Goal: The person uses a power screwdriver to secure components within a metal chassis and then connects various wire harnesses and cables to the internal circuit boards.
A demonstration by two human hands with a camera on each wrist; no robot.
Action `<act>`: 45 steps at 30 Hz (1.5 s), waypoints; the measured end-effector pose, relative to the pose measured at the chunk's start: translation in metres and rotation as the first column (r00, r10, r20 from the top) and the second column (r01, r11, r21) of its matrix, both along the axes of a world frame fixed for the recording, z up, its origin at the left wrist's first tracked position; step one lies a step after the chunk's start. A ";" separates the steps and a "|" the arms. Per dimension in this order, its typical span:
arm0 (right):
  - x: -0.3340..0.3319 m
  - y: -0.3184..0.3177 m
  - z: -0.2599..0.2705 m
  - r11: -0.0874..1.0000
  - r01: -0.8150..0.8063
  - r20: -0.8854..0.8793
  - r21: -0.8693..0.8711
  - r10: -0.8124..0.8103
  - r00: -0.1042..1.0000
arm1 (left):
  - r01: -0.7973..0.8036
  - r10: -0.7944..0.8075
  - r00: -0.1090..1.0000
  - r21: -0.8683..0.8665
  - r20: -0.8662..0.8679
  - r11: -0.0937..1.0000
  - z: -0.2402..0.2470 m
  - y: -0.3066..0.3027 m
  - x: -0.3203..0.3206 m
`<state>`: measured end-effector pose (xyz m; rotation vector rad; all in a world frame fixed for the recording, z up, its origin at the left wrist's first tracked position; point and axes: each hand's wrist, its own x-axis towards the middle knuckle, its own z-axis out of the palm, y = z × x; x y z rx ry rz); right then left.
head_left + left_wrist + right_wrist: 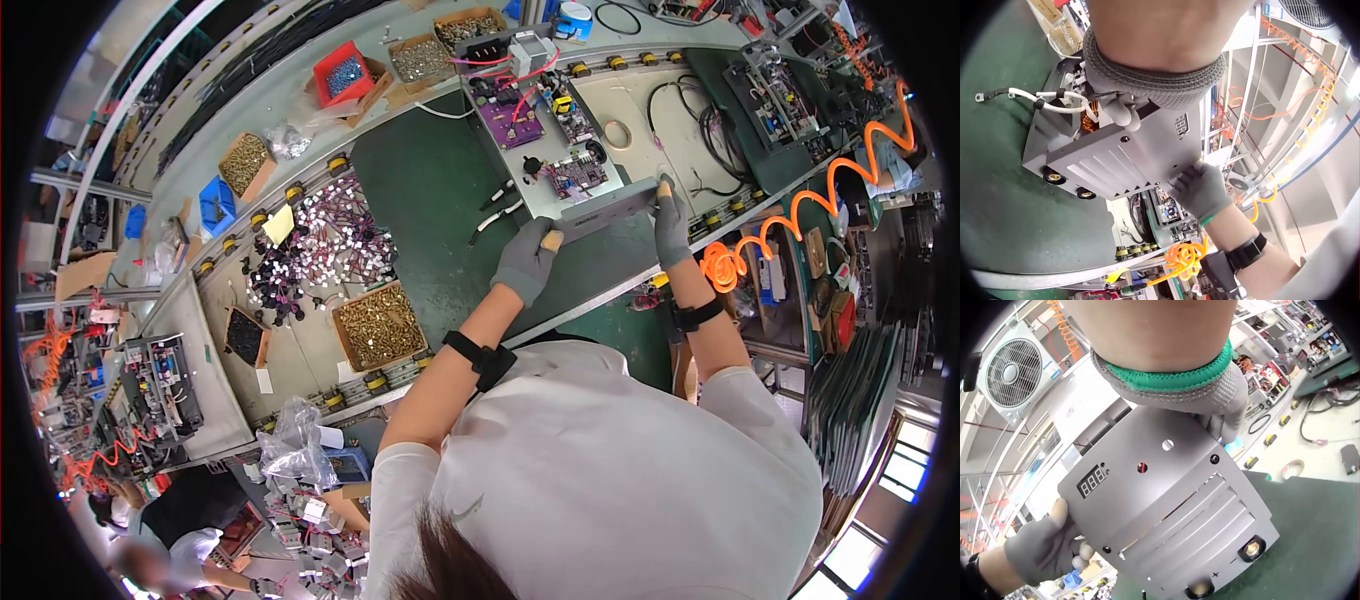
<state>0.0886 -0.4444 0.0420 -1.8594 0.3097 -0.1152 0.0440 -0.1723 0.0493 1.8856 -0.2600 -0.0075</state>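
The fingers of the gloved left hand (527, 262) pinch one side edge of the grey front panel (605, 208), its thumb against the face; those of the gloved right hand (672, 226) are curled on the opposite side edge. The front panel stands tilted at the near end of an open chassis (1041, 140), over the green surface (415, 190); whether its lower edge touches the surface cannot be told.

It looks like thin sheet metal: stiff, fairly light by itself, smooth enough to slide a little under fabric, and probably sharp along the cut edges. With the chassis the load would likely be far heavier. The two side edges seem the right places to hold, clear of the face; the digital display (1091, 481) looks the most easily damaged, and the purple circuit board (505, 125) behind the front panel calls for care too.

The front panel is matte grey, with the display near its upper edge, round holes below that, and a pressed block of long vent slots (1191, 515) further down. Two round black sockets sit along its lower edge, the one by the minus mark (1252, 549) showing a brass-coloured centre. White cables (1054, 105) with lugs stick out beside the front panel, on the left hand's side.
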 end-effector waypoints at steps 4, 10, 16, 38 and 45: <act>0.001 0.007 -0.017 0.991 0.129 0.064 -0.036 -0.127 0.990 | -0.037 0.036 0.999 0.038 0.015 0.999 -0.014 0.008 0.000; -0.054 0.147 0.061 0.854 -0.337 -0.014 0.397 0.373 0.928 | -0.450 0.438 0.893 -0.201 -0.104 0.870 -0.005 0.127 0.024; -0.022 0.219 0.072 0.386 -0.913 -0.079 -0.130 0.914 0.398 | -0.482 0.473 0.874 -0.077 -0.115 0.873 -0.033 0.244 0.034; 0.125 0.146 0.078 0.434 -0.405 -0.205 -0.805 0.437 0.876 | -0.405 0.369 0.906 -0.174 -0.208 0.898 0.008 0.167 -0.094; -0.041 0.125 0.103 0.537 -0.323 -0.156 -0.779 0.332 0.930 | -0.469 0.460 0.871 -0.014 -0.171 0.883 -0.004 0.208 -0.065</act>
